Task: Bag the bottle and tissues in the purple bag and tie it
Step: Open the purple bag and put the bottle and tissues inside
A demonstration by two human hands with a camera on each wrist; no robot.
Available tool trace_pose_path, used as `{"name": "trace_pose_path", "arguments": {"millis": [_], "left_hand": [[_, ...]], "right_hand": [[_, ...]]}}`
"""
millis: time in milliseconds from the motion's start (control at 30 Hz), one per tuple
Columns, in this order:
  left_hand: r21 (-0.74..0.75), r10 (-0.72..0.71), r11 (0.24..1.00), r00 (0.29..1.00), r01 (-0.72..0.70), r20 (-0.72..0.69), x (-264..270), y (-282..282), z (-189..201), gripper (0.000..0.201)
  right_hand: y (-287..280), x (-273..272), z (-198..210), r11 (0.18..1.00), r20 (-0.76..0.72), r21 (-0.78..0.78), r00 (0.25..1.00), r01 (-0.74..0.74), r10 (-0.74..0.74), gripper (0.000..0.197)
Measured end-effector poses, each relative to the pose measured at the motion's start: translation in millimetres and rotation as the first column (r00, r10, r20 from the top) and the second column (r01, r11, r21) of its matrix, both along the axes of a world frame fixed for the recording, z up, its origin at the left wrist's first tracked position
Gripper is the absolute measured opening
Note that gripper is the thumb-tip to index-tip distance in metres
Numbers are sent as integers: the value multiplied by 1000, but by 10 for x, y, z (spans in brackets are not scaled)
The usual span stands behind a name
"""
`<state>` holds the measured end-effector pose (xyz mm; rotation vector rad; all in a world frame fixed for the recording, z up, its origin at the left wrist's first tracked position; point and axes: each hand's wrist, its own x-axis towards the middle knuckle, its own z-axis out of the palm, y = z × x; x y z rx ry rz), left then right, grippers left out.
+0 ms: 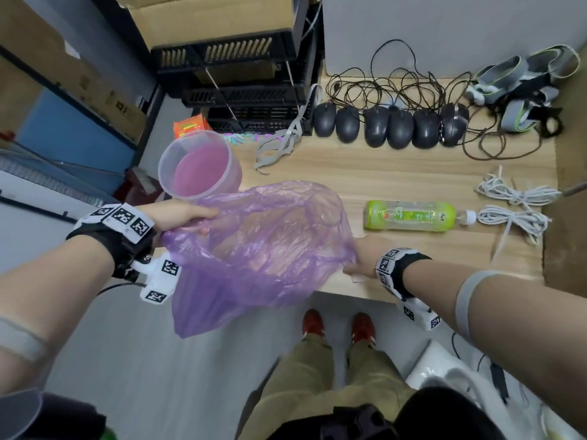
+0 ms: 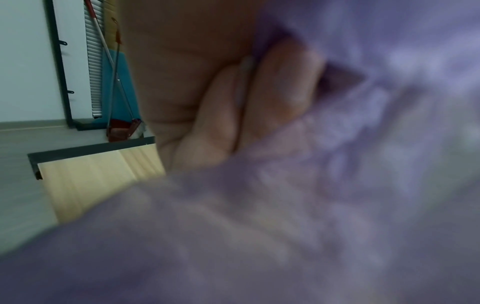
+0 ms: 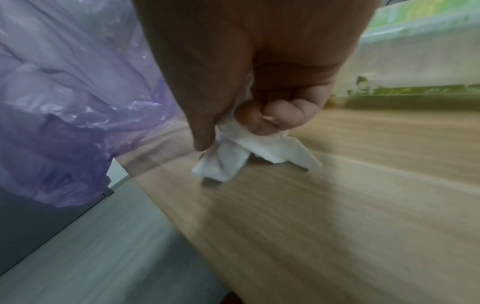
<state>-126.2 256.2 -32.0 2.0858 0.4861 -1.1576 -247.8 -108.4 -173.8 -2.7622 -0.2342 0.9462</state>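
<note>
A thin purple bag (image 1: 260, 246) hangs open at the table's front left corner, its lower part drooping past the edge. My left hand (image 1: 187, 217) grips the bag's left rim; the left wrist view shows my curled fingers (image 2: 275, 96) bunching the purple film (image 2: 337, 164). My right hand (image 1: 359, 258) sits just right of the bag, near the table's front edge, pinching crumpled white tissues (image 3: 241, 154) a little above the wood. A green-labelled bottle (image 1: 413, 220) with a white cap lies on its side further back right, untouched.
A clear plastic tub (image 1: 198, 165) stands behind the bag at the left edge. Several black mice (image 1: 390, 127) with tangled cables line the back. White cords (image 1: 514, 204) lie right of the bottle. Black crates (image 1: 238, 87) and cardboard boxes stand beyond the wooden table (image 1: 413, 173).
</note>
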Motion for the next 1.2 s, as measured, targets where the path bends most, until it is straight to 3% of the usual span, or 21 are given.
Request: {"name": "trace_pose_path", "arguments": {"millis": [133, 200, 267, 367, 467, 533, 600, 700, 800, 833, 900, 967, 1033, 1100, 1167, 1200], "left_hand": [[45, -13, 999, 999, 11, 43, 0, 83, -65, 49], [43, -24, 999, 999, 22, 44, -27, -27, -2, 32], [52, -50, 998, 998, 47, 43, -5, -158, 18, 35], [123, -300, 949, 951, 291, 67, 27, -412, 171, 41], [153, -443, 890, 893, 429, 76, 60, -708, 325, 43], [125, -493, 867, 868, 483, 64, 34, -884, 391, 37], [87, -519, 854, 853, 513, 59, 15, -989, 396, 38], [30, -549, 836, 834, 548, 53, 20, -1052, 360, 46], [-7, -554, 832, 831, 555, 53, 34, -1050, 341, 45], [-2, -548, 836, 835, 549, 56, 43, -1043, 335, 45], [28, -531, 848, 845, 530, 63, 51, -1030, 328, 44], [77, -525, 851, 848, 520, 76, 45, -1033, 325, 40], [108, -499, 866, 861, 489, 103, 61, -1043, 297, 35], [139, -460, 886, 878, 443, 129, 96, -1068, 266, 32], [154, -440, 894, 888, 420, 133, 123, -1121, 259, 32], [147, -438, 896, 890, 419, 130, 132, -1160, 261, 32]], "right_hand": [[-63, 9, 4, 996, -38, -79, 999, 31, -34, 34], [-140, 34, 106, 995, -59, -95, 998, 16, -21, 31], [-213, 82, 320, 996, -61, -87, 998, 25, -30, 27], [-290, 204, 677, 990, 0, 93, 995, 103, -104, 22], [-137, 299, 979, 897, 13, 394, 974, 202, -225, 11], [166, 356, 1061, 788, -38, 575, 970, 219, -242, 14], [515, 373, 1071, 703, -107, 659, 959, 266, -263, 20], [940, 387, 942, 679, -327, 628, 921, 380, -213, 57], [1100, 347, 830, 659, -570, 545, 805, 519, -163, 67], [1056, 353, 773, 645, -545, 568, 821, 510, -170, 57], [808, 409, 752, 678, -312, 624, 920, 388, -239, 27], [420, 501, 768, 806, -9, 519, 945, 285, -328, 11], [17, 583, 801, 828, 171, 461, 884, 318, -435, 7], [-366, 650, 762, 812, 219, 417, 822, 408, -525, 10], [-669, 676, 666, 847, 233, 300, 827, 439, -511, 23], [-778, 662, 613, 895, 234, 169, 865, 414, -444, 34]]}}
